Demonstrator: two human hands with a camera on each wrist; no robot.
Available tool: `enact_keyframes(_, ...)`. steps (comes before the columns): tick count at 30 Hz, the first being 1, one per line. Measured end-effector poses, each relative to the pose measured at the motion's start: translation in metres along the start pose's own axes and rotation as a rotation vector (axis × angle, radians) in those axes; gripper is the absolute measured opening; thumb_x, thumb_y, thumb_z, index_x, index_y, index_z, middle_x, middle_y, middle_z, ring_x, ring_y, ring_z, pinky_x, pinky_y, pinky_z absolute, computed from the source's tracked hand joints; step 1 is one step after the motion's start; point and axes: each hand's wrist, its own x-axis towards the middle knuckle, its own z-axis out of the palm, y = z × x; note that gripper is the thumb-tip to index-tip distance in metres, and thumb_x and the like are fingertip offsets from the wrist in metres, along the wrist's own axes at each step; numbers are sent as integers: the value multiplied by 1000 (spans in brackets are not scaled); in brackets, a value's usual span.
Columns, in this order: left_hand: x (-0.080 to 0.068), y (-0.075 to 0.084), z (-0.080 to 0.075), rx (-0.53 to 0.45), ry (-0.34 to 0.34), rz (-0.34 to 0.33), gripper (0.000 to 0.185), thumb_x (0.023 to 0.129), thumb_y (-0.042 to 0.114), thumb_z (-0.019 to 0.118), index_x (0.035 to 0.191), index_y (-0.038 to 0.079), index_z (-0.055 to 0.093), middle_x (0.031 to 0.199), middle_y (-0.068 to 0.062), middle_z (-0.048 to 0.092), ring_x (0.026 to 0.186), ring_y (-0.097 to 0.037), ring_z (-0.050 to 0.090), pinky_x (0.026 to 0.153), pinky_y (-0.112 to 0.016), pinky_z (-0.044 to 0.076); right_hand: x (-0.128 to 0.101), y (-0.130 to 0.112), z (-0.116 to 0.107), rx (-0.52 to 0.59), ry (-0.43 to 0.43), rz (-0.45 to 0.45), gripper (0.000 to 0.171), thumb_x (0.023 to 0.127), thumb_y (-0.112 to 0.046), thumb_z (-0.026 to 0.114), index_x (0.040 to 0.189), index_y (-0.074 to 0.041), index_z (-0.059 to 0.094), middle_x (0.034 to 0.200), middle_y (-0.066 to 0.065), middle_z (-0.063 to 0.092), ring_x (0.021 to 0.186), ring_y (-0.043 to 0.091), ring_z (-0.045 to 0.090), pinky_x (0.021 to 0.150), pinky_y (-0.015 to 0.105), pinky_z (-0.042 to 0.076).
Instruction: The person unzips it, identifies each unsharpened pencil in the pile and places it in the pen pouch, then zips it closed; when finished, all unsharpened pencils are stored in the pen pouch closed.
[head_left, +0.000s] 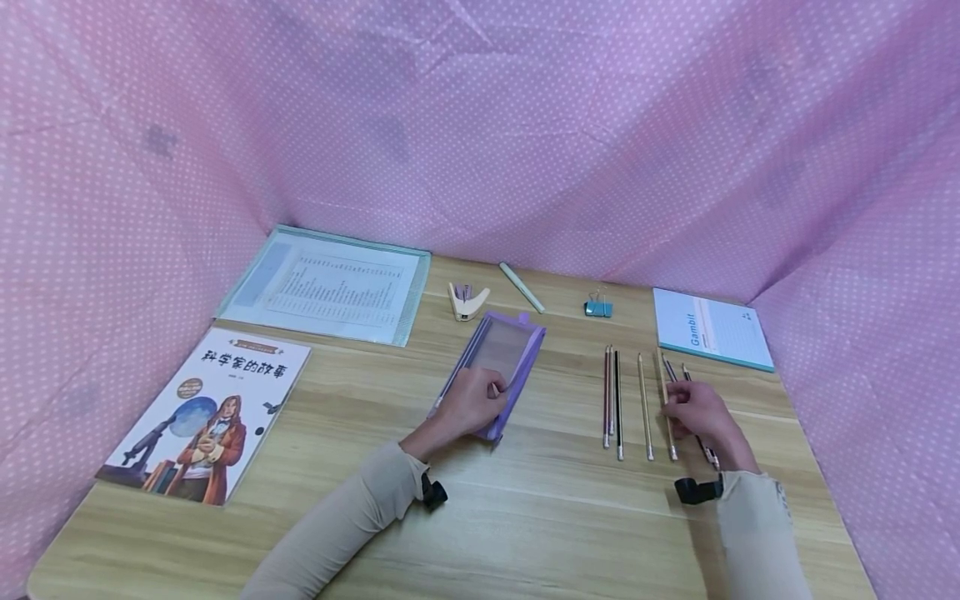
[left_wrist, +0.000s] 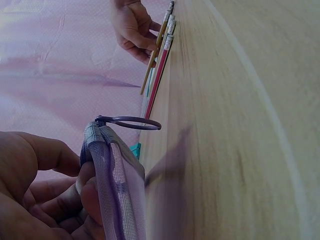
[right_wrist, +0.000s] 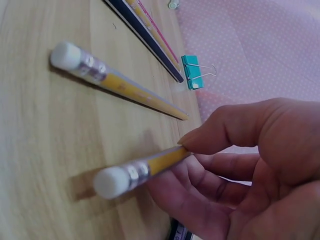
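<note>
My left hand (head_left: 471, 403) grips a purple mesh pencil case (head_left: 513, 340), which lies slanted at the table's middle. In the left wrist view its zipper edge (left_wrist: 118, 187) rises between finger and thumb, with a dark pull ring (left_wrist: 132, 122) at the corner. On the right, my right hand (head_left: 701, 412) pinches a yellow pencil (right_wrist: 162, 161) between thumb and fingers, its white eraser end toward me. Another yellow pencil (head_left: 646, 408) lies just left of it. Further left is a group with a black pencil (head_left: 618, 408) and a red pencil (head_left: 607, 400). Dark pencils (head_left: 670, 368) lie partly hidden under the right hand.
Behind the case are a stapler (head_left: 467, 304), a pale green pen (head_left: 522, 287) and a teal binder clip (head_left: 598, 307). A notebook (head_left: 712, 329) lies back right. A document folder (head_left: 330, 283) and a book (head_left: 210, 417) lie left. Pink dotted cloth (head_left: 480, 150) encloses the table.
</note>
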Motion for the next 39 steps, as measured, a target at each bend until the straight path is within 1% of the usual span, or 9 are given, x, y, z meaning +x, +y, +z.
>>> enact_keyframes(7,0,0,0,9,6,6,9,84,4,66,85,1,75,62,-4,66,49,-2,51,42,-14,39,-2,1,-1,96,-25,-15,56,89,2,53,140,20,36,98,11,56,68,14,60,64,31,60)
enact_keyframes(14,0,0,1,13,6,10,9,85,4,66,85,0,75,64,-5,68,50,-3,53,42,-14,41,-4,5,0,213,-40,-28,55,89,3,55,139,19,35,93,1,57,65,9,62,63,30,61)
enact_keyframes(18,1,-1,1,11,0,1,9,85,5,67,86,0,75,65,-5,68,51,-4,54,43,-14,42,-4,8,-1,275,-53,-32,62,90,3,58,143,19,30,96,-3,57,70,5,63,65,28,61)
enact_keyframes(24,0,0,1,7,-2,-3,9,86,5,67,86,0,75,65,-6,68,51,-4,54,43,-14,42,-1,14,1,415,-87,-33,68,93,5,55,149,18,19,99,-5,55,77,4,66,67,27,61)
enact_keyframes(28,0,-1,1,14,3,1,9,85,5,67,86,1,75,65,-5,68,51,-3,53,43,-14,41,0,18,1,514,-111,-51,67,95,5,52,149,19,15,96,-6,57,78,5,67,69,28,62)
enact_keyframes(35,1,-1,1,8,0,2,10,85,5,67,87,0,75,65,-6,68,51,-4,54,43,-14,42,1,24,1,616,-173,-114,67,97,6,46,148,21,6,96,-8,63,84,6,70,74,27,62)
enact_keyframes(38,1,-1,1,8,1,1,10,85,5,67,86,0,75,65,-6,68,51,-4,54,43,-14,42,1,28,1,692,-196,-146,65,97,7,46,147,22,5,97,-7,67,86,8,71,76,29,62)
enact_keyframes(39,1,-1,1,8,1,0,10,85,5,67,86,0,75,65,-6,68,51,-4,54,43,-14,42,1,29,1,716,-207,-156,63,98,7,45,146,21,7,98,-6,68,88,8,71,77,30,62)
